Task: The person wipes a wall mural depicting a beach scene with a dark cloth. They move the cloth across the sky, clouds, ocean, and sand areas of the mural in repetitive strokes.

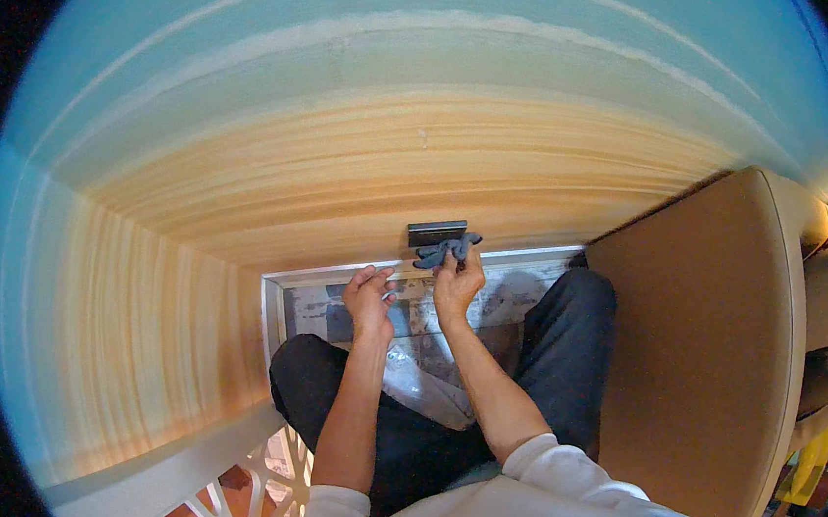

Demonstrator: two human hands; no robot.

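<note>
My right hand (pixel 459 284) grips a bunched dark grey cloth (pixel 447 252). The cloth lies at the lower edge of a black rectangular plate (pixel 437 232), low on the wall; whether it touches the plate is hard to tell. My left hand (pixel 370 299) is raised to the left of it, near the skirting, palm partly up, with loosely curled fingers and nothing visible in them. Between my legs lies a clear plastic bag (pixel 417 386), partly covered by my right forearm.
In front rises a wall (pixel 362 173) with wood-like streaks below and blue-green above, meeting a side wall (pixel 158 310) at left. A white skirting (pixel 533 253) edges the patterned floor (pixel 310 308). A brown upholstered seat (pixel 695 342) stands close at right, a white cut-out panel (pixel 261 489) at lower left.
</note>
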